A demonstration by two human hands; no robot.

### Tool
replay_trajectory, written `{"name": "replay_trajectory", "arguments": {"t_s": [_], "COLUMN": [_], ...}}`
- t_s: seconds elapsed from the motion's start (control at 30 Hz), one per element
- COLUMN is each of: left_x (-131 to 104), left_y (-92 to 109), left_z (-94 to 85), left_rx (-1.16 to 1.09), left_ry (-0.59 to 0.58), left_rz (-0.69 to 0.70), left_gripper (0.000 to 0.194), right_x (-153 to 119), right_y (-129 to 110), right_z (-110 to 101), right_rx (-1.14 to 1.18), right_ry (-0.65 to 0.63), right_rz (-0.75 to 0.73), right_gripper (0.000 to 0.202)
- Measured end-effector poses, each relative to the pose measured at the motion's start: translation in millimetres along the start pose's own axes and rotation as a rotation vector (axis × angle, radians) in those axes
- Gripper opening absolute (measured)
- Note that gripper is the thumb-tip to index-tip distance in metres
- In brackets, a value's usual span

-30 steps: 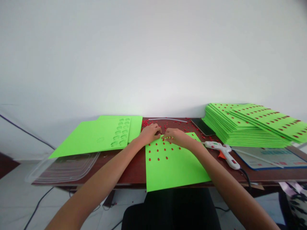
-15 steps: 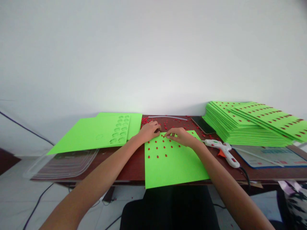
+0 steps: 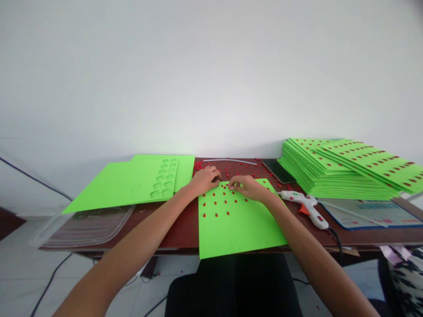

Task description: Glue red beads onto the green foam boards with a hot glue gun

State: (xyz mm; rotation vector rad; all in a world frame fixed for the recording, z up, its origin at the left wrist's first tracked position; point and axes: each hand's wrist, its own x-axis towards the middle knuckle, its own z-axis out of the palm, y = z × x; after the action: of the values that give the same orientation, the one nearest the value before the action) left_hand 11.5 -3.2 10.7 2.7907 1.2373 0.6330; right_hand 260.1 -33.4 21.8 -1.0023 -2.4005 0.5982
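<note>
A bright green sheet [image 3: 241, 229] dotted with small red pieces [image 3: 216, 215] lies at the table's front edge, its near edge overhanging. Curled at its top left corner is my left hand [image 3: 205, 180], fingers bent down; anything in them is hidden. My right hand [image 3: 247, 187] is over the sheet's upper part, thumb and fingers pinched low among the red pieces. Whether a piece is between these fingertips is too small to tell. Just right of the sheet, a white glue gun [image 3: 307, 206] with an orange trigger lies on its side.
Loose red pieces [image 3: 198, 165] are scattered along the back of the dark red table [image 3: 178, 235]. A phone [image 3: 278, 171] lies beside a tall stack of dotted green sheets [image 3: 317, 180]. At left, larger green sheets [image 3: 115, 185] rest over a clear plastic lid [image 3: 82, 229].
My right hand's fingertips have shifted slightly right and lifted a little among the red pieces. The left hand stays at the corner. The whole view has moved slightly.
</note>
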Motion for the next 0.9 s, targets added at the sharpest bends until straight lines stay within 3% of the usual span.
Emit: {"name": "replay_trajectory", "arguments": {"t_s": [0.57, 0.9], "left_x": [0, 0], "left_y": [1, 1], "left_z": [-0.7, -0.3], "left_rx": [0.028, 0.027], "left_ry": [-0.001, -0.004], "left_rz": [0.004, 0.002], "left_gripper": [0.015, 0.016], "right_x": [-1, 3], "right_y": [7, 2], "right_z": [-3, 6], "right_rx": [-0.123, -0.127], "right_ry": [0.054, 0.087], "right_rz": [-0.098, -0.045], "right_gripper": [0.011, 0.006]}}
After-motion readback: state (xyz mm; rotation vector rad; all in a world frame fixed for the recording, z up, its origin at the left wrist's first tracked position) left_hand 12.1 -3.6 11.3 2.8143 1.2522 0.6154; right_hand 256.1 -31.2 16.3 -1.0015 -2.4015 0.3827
